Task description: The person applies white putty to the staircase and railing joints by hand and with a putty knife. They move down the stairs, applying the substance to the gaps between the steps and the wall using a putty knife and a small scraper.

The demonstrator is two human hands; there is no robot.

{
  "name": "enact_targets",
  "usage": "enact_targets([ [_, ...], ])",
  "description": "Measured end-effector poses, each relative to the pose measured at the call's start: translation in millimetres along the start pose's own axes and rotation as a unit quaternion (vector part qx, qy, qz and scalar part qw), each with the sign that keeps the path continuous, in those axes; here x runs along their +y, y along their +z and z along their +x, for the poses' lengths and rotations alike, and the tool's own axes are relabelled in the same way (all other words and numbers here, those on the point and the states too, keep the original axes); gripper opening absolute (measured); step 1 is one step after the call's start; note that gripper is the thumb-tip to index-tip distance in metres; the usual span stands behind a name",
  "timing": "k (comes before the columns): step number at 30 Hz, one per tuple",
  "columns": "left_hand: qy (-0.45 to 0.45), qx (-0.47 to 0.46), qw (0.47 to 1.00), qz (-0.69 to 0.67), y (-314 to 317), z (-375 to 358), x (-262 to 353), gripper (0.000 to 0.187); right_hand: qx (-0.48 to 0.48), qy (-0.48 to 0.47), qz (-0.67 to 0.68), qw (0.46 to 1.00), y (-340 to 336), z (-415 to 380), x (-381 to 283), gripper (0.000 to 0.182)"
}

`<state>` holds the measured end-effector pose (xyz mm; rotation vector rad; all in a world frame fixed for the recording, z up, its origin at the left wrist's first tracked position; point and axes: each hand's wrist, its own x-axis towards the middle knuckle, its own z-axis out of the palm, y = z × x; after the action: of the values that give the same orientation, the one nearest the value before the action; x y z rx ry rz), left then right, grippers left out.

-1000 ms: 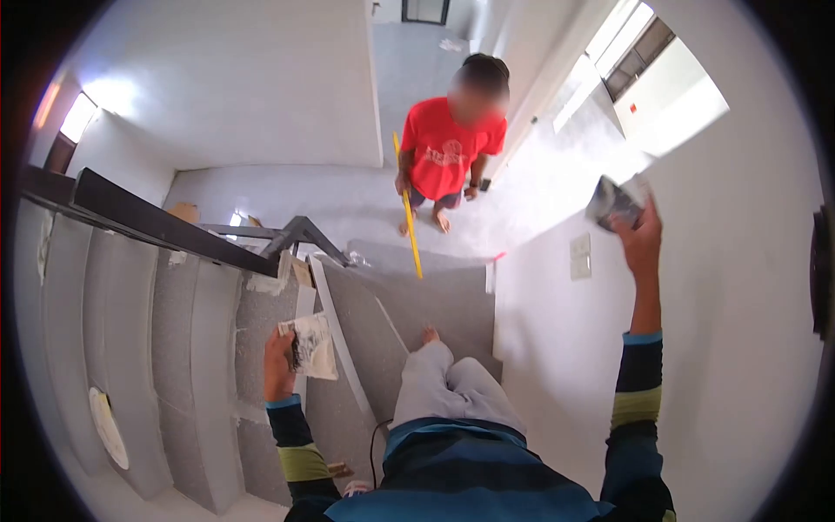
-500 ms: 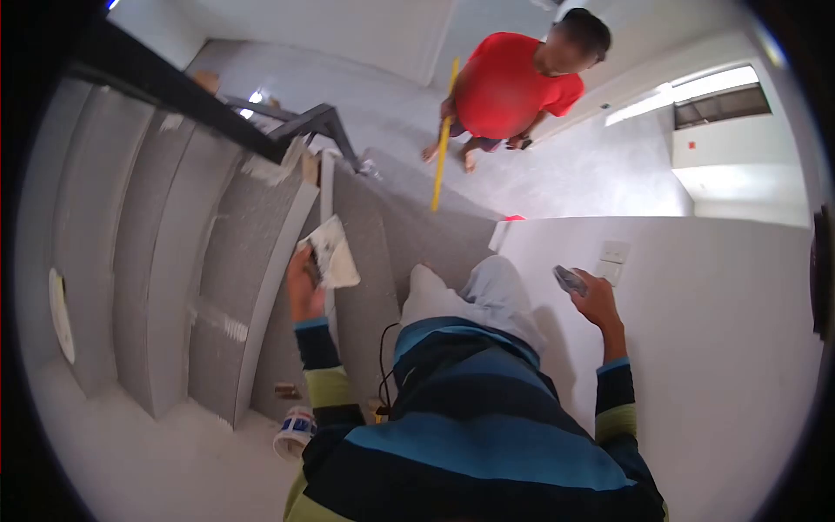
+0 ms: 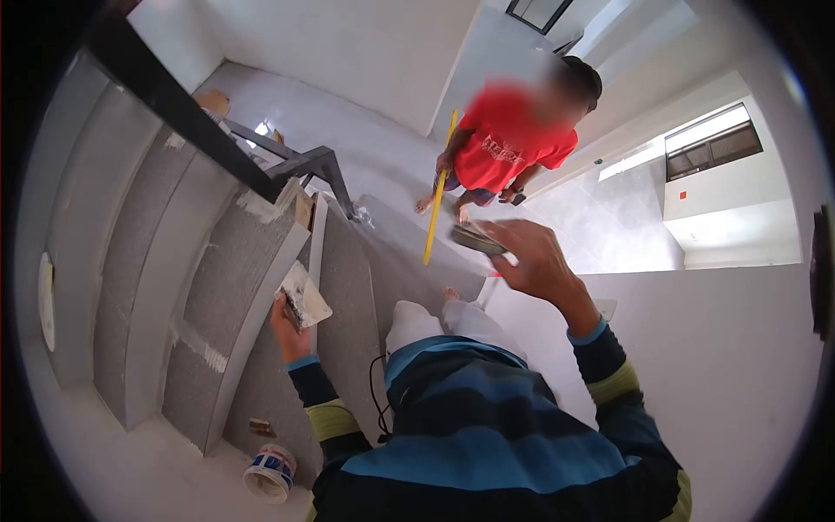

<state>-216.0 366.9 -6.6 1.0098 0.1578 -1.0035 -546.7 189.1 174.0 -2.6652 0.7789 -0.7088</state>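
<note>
My left hand (image 3: 290,333) grips a flat trowel (image 3: 304,297) whose pale plate is smeared with whitish material, beside the edge of a grey stair step. Raised in front of my chest, my right hand (image 3: 532,261) is closed around a dark grey, flat tool (image 3: 477,241), slightly blurred. It is held in the air, apart from the wall. Grey stair treads (image 3: 248,261) with whitish smears along their edges lie to the left.
A person in a red shirt (image 3: 513,143) stands ahead, holding a yellow bar (image 3: 439,204). A black metal railing (image 3: 191,104) crosses the upper left. A bucket (image 3: 270,474) and a small brown block (image 3: 262,427) sit at the lower left. A white wall (image 3: 696,365) is on the right.
My right hand has risen and moved left with the dark tool, away from the wall switches. The view has shifted, and my left hand with the trowel appears slightly lower.
</note>
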Motion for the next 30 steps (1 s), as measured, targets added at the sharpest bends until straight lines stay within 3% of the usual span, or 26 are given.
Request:
enact_targets([
  [3, 0.020, -0.008, 1.000, -0.007, -7, 8, -13, 0.032, 0.027, -0.034, 0.079, 0.996, 10, 33, -8, 0.044],
  [5, 0.057, 0.004, 0.998, -0.008, -10, 6, -28, 0.034, -0.059, -0.027, 0.098, 0.993, 38, 31, 14, 0.044],
  [6, 0.065, 0.000, 0.998, -0.010, -11, 5, -37, 0.034, -0.053, -0.034, 0.097, 0.993, 56, 22, 36, 0.044],
  [8, 0.073, 0.002, 0.997, 0.005, -16, 4, -53, 0.037, -0.261, -0.007, 0.008, 0.965, 112, -7, 87, 0.047],
  [12, 0.063, 0.087, 0.994, 0.015, -16, -15, -98, 0.040, -0.310, 0.072, 0.030, 0.948, 165, -100, 167, 0.051],
  [14, 0.070, 0.058, 0.996, -0.008, -35, -11, -127, 0.038, -0.350, 0.142, 0.015, 0.926, 158, -136, 188, 0.053],
  [18, 0.032, 0.064, 0.997, -0.016, -3, -20, -161, 0.034, -0.368, 0.236, -0.007, 0.899, 132, -198, 227, 0.054],
  [22, 0.018, 0.012, 1.000, -0.017, 27, -24, -175, 0.032, -0.389, 0.237, -0.011, 0.890, 119, -237, 257, 0.053],
  [25, 0.006, 0.027, 0.999, -0.024, 50, -28, -177, 0.030, -0.380, 0.261, -0.006, 0.887, 111, -246, 265, 0.050],
  [30, 0.019, 0.002, 1.000, -0.019, 44, -25, -191, 0.029, -0.361, 0.262, 0.011, 0.895, 112, -254, 271, 0.049],
])
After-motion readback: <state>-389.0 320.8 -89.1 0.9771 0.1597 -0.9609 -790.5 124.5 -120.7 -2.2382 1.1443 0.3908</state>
